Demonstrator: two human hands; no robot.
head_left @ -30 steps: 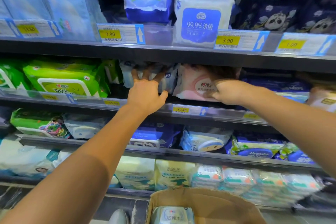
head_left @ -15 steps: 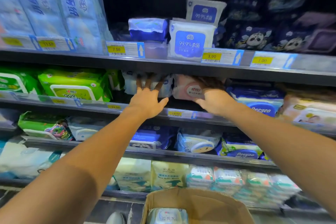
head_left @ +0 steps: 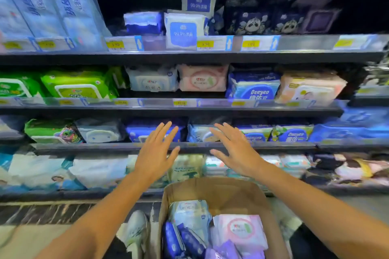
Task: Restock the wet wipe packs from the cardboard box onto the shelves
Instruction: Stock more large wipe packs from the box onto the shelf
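Both my hands hover empty in front of the shelves, fingers spread and straight. My left hand point(head_left: 156, 150) and my right hand point(head_left: 235, 149) are level with the third shelf, above the open cardboard box point(head_left: 212, 188). In the box lie a pale blue pack point(head_left: 189, 214), a pink pack point(head_left: 242, 232) and dark blue and purple packs point(head_left: 185, 242). On the second shelf stand a white-blue wipe pack point(head_left: 152, 79) and a pink wipe pack point(head_left: 203, 79), side by side and free of my hands.
Shelves point(head_left: 189, 58) run across the view with price tags on their edges. Green packs point(head_left: 77, 84) sit left on the second shelf, Deeyeo packs point(head_left: 254, 86) right. Blue packs fill the third shelf. My white shoe point(head_left: 136, 231) is left of the box.
Both hands let go of the packs on the second shelf and came down and back toward the box, now open. The view tilted down, showing more of the box.
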